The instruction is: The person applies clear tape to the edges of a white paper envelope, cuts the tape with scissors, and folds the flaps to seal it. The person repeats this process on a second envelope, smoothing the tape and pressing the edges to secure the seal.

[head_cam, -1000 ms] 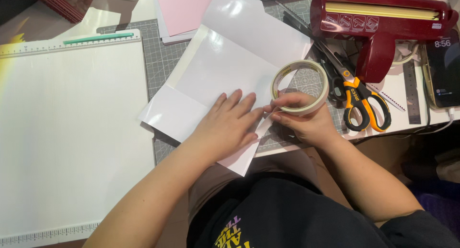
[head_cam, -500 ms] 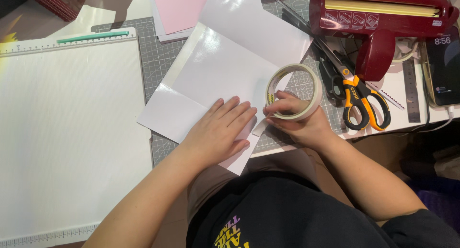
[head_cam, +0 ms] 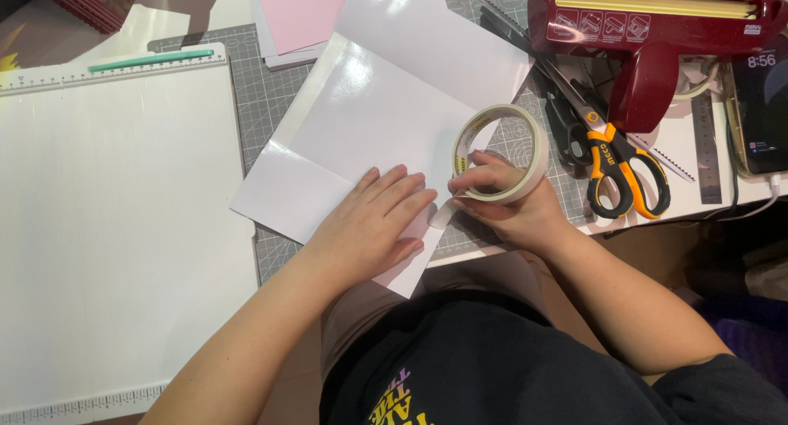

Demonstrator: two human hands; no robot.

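Tape roll, cream-coloured, stands on edge at the glossy white card's right edge, gripped by the curled right hand. Beside it the left hand lies flat with fingers spread, pressing the card onto the grey cutting mat. Orange-handled scissors and a dark red tape dispenser lie near, to the right.

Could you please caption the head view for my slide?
Left hand presses glossy white paper on a cutting mat while right hand holds a tape roll.
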